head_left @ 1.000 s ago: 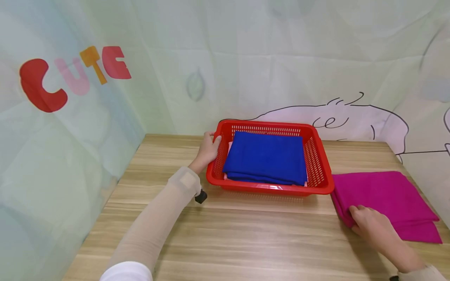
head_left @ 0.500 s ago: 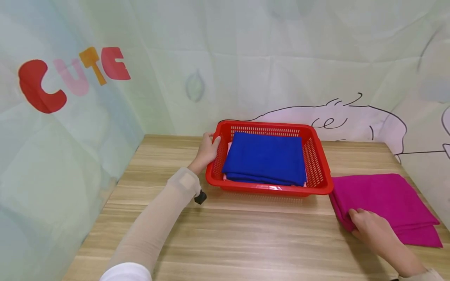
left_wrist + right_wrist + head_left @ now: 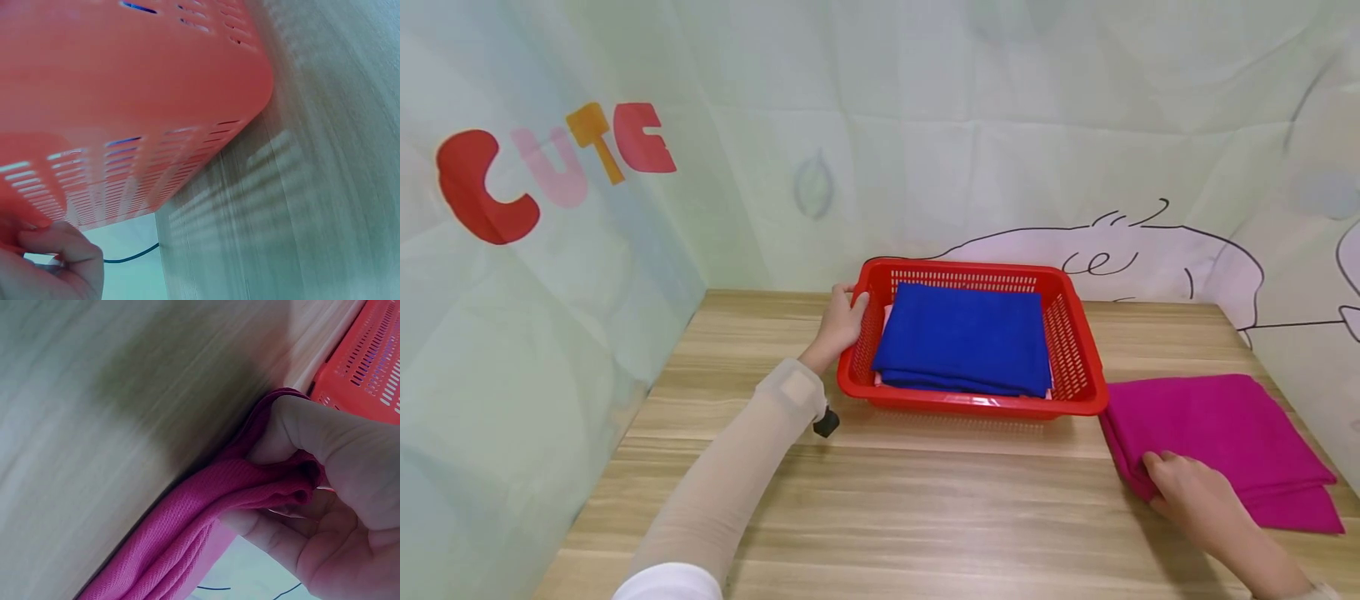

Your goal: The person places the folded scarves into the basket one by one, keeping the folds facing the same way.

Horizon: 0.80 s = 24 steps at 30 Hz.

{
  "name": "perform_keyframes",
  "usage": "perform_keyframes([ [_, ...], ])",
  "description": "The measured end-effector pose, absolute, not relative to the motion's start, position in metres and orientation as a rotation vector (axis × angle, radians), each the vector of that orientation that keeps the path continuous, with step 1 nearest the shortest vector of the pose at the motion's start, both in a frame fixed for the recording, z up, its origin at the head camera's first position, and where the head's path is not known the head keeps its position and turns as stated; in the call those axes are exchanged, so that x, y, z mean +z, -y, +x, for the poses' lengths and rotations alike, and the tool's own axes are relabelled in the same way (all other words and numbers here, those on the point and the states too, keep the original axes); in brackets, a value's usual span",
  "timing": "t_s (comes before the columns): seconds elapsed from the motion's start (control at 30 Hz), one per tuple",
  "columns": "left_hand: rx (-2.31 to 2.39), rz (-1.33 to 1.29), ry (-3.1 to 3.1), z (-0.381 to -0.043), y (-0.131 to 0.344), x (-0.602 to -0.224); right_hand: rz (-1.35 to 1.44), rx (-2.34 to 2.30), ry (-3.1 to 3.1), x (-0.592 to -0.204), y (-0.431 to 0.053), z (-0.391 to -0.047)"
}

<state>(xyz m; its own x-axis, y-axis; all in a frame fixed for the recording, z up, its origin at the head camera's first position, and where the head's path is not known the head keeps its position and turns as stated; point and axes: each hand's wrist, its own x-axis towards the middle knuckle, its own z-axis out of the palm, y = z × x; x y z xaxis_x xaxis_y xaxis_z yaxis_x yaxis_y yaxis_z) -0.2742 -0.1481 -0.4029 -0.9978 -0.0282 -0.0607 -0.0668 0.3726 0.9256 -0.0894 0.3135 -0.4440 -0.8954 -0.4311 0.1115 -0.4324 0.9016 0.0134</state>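
My left hand (image 3: 840, 322) grips the left rim of a red perforated plastic basket (image 3: 981, 403), thumb over the edge; its curled fingers also show low in the left wrist view. Inside the basket lies a folded blue cloth (image 3: 964, 337), on top of a pink cloth (image 3: 889, 312) of which only thin edges show. To the basket's right a folded magenta cloth (image 3: 1232, 425) lies on the table. My right hand (image 3: 1198, 504) pinches its near left edge. In the right wrist view the thumb and fingers close round the layered fold of this cloth.
The wood-grain table (image 3: 940, 508) extends in front of the basket and to its left. A pale printed curtain (image 3: 910, 183) stands behind the table and along both sides. The basket's right front corner comes up against the magenta cloth's left edge.
The whole scene shifts very slightly left and down in the head view. Both hands keep their holds on the basket and the magenta cloth.
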Motion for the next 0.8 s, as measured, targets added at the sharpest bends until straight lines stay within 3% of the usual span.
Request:
perform_keyframes([
  [0.8,1.736,-0.079,-2.579,-0.274,0.149,-0.404,0.681,0.041,2.952,-0.446,-0.313,-0.079],
])
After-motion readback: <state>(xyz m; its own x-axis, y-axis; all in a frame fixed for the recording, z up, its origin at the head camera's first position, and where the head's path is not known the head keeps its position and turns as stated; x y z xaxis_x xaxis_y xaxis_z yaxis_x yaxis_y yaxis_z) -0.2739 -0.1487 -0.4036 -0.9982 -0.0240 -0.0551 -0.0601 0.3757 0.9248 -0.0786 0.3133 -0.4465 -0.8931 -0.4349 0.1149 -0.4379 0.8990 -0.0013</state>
